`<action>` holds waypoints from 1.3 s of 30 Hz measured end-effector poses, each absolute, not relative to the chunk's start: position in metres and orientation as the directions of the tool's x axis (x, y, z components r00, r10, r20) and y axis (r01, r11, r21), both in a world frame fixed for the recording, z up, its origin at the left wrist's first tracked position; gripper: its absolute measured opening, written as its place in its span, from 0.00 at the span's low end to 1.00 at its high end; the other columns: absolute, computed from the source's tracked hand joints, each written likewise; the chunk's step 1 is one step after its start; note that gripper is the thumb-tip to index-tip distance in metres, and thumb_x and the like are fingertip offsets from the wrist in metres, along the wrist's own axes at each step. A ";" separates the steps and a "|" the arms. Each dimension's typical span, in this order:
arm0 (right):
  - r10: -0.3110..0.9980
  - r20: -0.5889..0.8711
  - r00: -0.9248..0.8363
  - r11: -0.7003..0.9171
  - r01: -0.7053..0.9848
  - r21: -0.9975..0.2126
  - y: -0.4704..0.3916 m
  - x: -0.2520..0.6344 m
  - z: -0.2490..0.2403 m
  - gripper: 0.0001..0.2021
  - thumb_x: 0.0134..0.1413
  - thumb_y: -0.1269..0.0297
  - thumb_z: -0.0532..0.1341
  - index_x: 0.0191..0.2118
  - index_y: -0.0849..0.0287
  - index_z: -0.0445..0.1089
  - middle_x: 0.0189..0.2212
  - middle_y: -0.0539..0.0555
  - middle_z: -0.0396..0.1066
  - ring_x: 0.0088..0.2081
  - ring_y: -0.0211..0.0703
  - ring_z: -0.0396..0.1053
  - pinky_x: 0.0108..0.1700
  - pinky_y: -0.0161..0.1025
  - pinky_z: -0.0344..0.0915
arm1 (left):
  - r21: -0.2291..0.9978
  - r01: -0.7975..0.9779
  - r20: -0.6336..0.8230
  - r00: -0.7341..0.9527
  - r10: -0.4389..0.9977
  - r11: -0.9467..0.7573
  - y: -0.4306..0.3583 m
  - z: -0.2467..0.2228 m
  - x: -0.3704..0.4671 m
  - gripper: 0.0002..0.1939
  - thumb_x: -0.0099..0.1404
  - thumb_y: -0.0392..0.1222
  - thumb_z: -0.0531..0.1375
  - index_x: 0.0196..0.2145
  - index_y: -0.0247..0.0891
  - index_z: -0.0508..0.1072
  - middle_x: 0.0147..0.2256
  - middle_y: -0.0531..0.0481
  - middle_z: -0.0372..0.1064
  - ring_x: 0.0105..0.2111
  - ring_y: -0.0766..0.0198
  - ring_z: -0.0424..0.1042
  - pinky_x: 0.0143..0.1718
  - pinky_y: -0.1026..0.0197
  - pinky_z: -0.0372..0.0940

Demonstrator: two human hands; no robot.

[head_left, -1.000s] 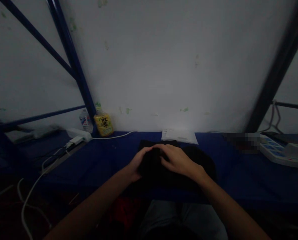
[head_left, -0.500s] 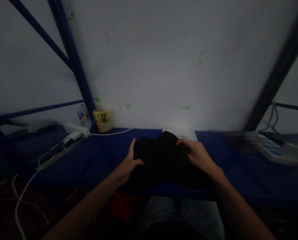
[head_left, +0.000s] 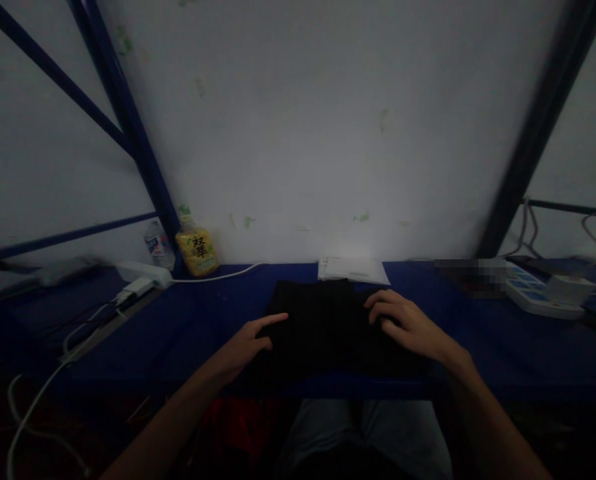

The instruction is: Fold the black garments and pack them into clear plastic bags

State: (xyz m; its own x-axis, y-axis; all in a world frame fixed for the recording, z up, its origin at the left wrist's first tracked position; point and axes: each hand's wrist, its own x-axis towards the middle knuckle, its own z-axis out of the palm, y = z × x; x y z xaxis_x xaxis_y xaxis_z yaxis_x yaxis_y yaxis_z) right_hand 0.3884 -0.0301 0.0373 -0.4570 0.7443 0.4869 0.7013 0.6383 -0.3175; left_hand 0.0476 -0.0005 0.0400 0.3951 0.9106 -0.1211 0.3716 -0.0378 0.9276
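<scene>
A black cloth item (head_left: 323, 327), too dark for its kind to show, lies spread fairly flat on the blue tabletop (head_left: 193, 327) in front of me. My left hand (head_left: 248, 343) rests at its left side, index finger stretched onto the fabric and thumb apart. On the right part of the cloth lies my right hand (head_left: 403, 320), its fingers loosely bent and spread over the surface. Neither hand grips the fabric. Behind the cloth's far edge are white papers (head_left: 355, 270).
A yellow drink bottle (head_left: 198, 252) and a clear bottle (head_left: 159, 247) stand at the back left by the blue metal post. A white power strip (head_left: 145, 272) with cables lies there. Another power strip (head_left: 538, 293) is on the right. A pale wall (head_left: 298, 133) rises behind.
The bunched cloth now lies flatter and lower, uncovering more of the white papers. Both hands have let go of its edges and rest on it. The view has shifted slightly.
</scene>
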 end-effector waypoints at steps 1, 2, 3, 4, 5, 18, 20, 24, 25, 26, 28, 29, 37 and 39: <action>0.730 0.509 -0.457 0.650 0.695 -0.307 -0.033 0.379 0.041 0.10 0.55 0.72 0.53 0.36 0.56 0.71 0.45 0.55 0.68 0.48 0.45 0.65 0.50 0.46 0.64 | 0.925 0.378 -0.125 0.399 0.908 -0.038 0.000 0.040 0.048 0.36 0.50 0.32 0.55 0.58 0.43 0.66 0.54 0.48 0.68 0.48 0.56 0.70 0.43 0.60 0.66; 0.715 0.527 -0.459 0.657 0.698 -0.284 -0.035 0.369 0.042 0.11 0.58 0.70 0.53 0.39 0.56 0.72 0.45 0.56 0.69 0.48 0.46 0.64 0.50 0.46 0.64 | 0.921 0.388 -0.125 0.405 0.906 -0.046 0.001 0.041 0.049 0.36 0.50 0.32 0.55 0.58 0.43 0.66 0.55 0.48 0.66 0.50 0.55 0.69 0.46 0.59 0.65; 0.695 0.528 -0.487 0.673 0.700 -0.239 -0.037 0.357 0.042 0.11 0.60 0.66 0.53 0.41 0.56 0.72 0.47 0.57 0.68 0.50 0.47 0.63 0.51 0.47 0.63 | 0.915 0.398 -0.115 0.410 0.905 -0.064 0.002 0.041 0.050 0.35 0.50 0.32 0.56 0.58 0.43 0.66 0.57 0.48 0.65 0.52 0.55 0.67 0.48 0.58 0.64; 0.674 0.510 -0.534 0.693 0.697 -0.187 -0.039 0.344 0.041 0.11 0.60 0.63 0.55 0.43 0.55 0.73 0.51 0.58 0.66 0.53 0.50 0.61 0.53 0.49 0.62 | 0.909 0.406 -0.092 0.417 0.904 -0.095 0.003 0.042 0.051 0.35 0.51 0.33 0.57 0.58 0.43 0.66 0.58 0.49 0.63 0.54 0.54 0.65 0.51 0.58 0.62; 0.663 0.487 -0.568 0.702 0.699 -0.140 -0.040 0.332 0.039 0.12 0.61 0.58 0.55 0.43 0.54 0.73 0.54 0.58 0.63 0.55 0.52 0.59 0.54 0.51 0.61 | 0.901 0.414 -0.067 0.424 0.903 -0.127 0.003 0.042 0.052 0.35 0.51 0.33 0.58 0.58 0.43 0.66 0.59 0.49 0.62 0.56 0.54 0.63 0.54 0.57 0.60; 0.927 0.369 -0.066 0.121 0.984 -0.128 -0.016 0.383 0.019 0.26 0.54 0.72 0.54 0.60 0.62 0.60 0.41 0.61 0.72 0.41 0.50 0.71 0.44 0.44 0.66 | 0.912 0.397 -0.097 0.456 0.885 -0.104 0.003 0.040 0.046 0.40 0.50 0.31 0.57 0.62 0.45 0.60 0.57 0.49 0.64 0.50 0.55 0.69 0.48 0.59 0.64; 0.936 0.346 -0.057 0.125 0.976 -0.177 -0.010 0.406 0.013 0.28 0.54 0.72 0.53 0.62 0.61 0.58 0.42 0.61 0.72 0.42 0.49 0.72 0.45 0.43 0.65 | 0.924 0.366 -0.080 0.462 0.883 -0.107 0.004 0.042 0.046 0.41 0.50 0.30 0.57 0.62 0.45 0.59 0.57 0.49 0.64 0.51 0.55 0.69 0.48 0.59 0.64; 0.936 0.349 -0.053 0.143 0.961 -0.236 -0.002 0.437 -0.002 0.28 0.57 0.71 0.49 0.64 0.60 0.56 0.42 0.60 0.72 0.42 0.49 0.72 0.46 0.43 0.65 | 0.957 0.277 -0.056 0.472 0.880 -0.088 0.006 0.046 0.050 0.42 0.50 0.29 0.56 0.63 0.47 0.58 0.58 0.50 0.63 0.52 0.57 0.67 0.50 0.59 0.63; 0.935 0.352 -0.050 0.146 0.956 -0.253 -0.002 0.441 -0.007 0.29 0.57 0.71 0.48 0.65 0.61 0.55 0.43 0.61 0.72 0.44 0.50 0.72 0.47 0.44 0.65 | 0.956 0.282 -0.064 0.473 0.879 -0.082 0.007 0.045 0.051 0.42 0.50 0.30 0.56 0.63 0.47 0.57 0.58 0.50 0.63 0.52 0.57 0.68 0.50 0.59 0.63; 0.935 0.351 -0.050 0.152 0.951 -0.270 -0.002 0.444 -0.011 0.29 0.57 0.71 0.49 0.65 0.61 0.53 0.45 0.61 0.72 0.46 0.50 0.71 0.49 0.44 0.64 | 0.950 0.303 -0.077 0.472 0.878 -0.079 0.008 0.043 0.052 0.42 0.49 0.30 0.56 0.63 0.46 0.57 0.58 0.50 0.63 0.51 0.57 0.68 0.50 0.59 0.63; 0.941 0.333 -0.060 0.167 0.938 -0.303 -0.006 0.448 -0.019 0.31 0.55 0.71 0.50 0.66 0.60 0.52 0.49 0.61 0.70 0.49 0.49 0.69 0.51 0.44 0.63 | 0.931 0.356 -0.106 0.468 0.877 -0.078 0.010 0.040 0.053 0.42 0.50 0.30 0.56 0.63 0.46 0.57 0.58 0.50 0.63 0.51 0.56 0.69 0.49 0.58 0.64; 0.945 0.320 -0.069 0.176 0.932 -0.317 -0.008 0.449 -0.022 0.31 0.55 0.71 0.51 0.66 0.59 0.52 0.51 0.60 0.69 0.50 0.49 0.68 0.52 0.44 0.63 | 0.924 0.374 -0.113 0.468 0.877 -0.080 0.012 0.038 0.052 0.42 0.50 0.31 0.57 0.63 0.45 0.57 0.58 0.49 0.62 0.51 0.56 0.68 0.50 0.57 0.64; 0.859 0.487 -0.158 0.341 0.886 -0.315 -0.019 0.445 0.012 0.20 0.56 0.66 0.55 0.54 0.56 0.69 0.46 0.59 0.68 0.49 0.50 0.66 0.53 0.50 0.63 | 0.613 0.670 0.025 0.514 0.857 -0.419 0.001 0.047 0.032 0.38 0.56 0.45 0.63 0.63 0.47 0.57 0.65 0.44 0.46 0.61 0.49 0.55 0.59 0.49 0.54; 0.804 0.469 -0.367 0.523 0.811 -0.262 -0.022 0.432 0.023 0.21 0.54 0.70 0.57 0.54 0.52 0.68 0.53 0.58 0.65 0.55 0.51 0.61 0.57 0.53 0.59 | 0.403 0.773 0.084 0.503 0.860 -0.491 -0.002 0.050 0.032 0.30 0.57 0.47 0.63 0.58 0.47 0.66 0.66 0.44 0.45 0.62 0.46 0.53 0.60 0.47 0.51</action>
